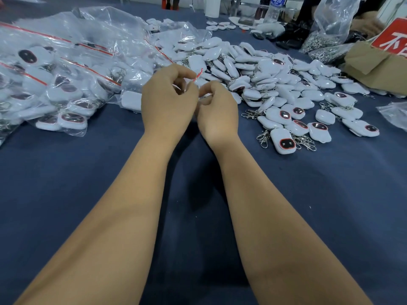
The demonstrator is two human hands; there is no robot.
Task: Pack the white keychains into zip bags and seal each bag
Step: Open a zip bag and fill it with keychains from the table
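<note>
At nine to ten o'clock on the bench (pixel 66 194), which has a dark blue cloth, lies a heap of filled zip bags (pixel 55 69), clear plastic with red seal lines, each holding white keychains. One white keychain (pixel 131 101) in plastic sits just at the left of the left wrist.

In the middle, toward twelve o'clock, both hands meet above the bench. The left hand (pixel 167 100) has its fingers curled and pinches the red seal strip of a small zip bag (pixel 193 79) between thumb and forefinger. The right hand (pixel 217 111) is touching the left one, its fingers also curled tight at the same bag's edge (what is inside the bag I cannot tell, the hands cover it).

From one to three o'clock spreads a big loose pile of white keychains (pixel 264 75), many with a dark oval window with a red rim, and metal clasps. Some single ones lie near the right wrist, such as the closest keychain (pixel 284 143).

At two o'clock, far, stands a brown cardboard box (pixel 370 64) with a red sign (pixel 394 40), a clear bag of metal rings (pixel 326 38), and a water bottle (pixel 275 9) at twelve to one o'clock.
</note>
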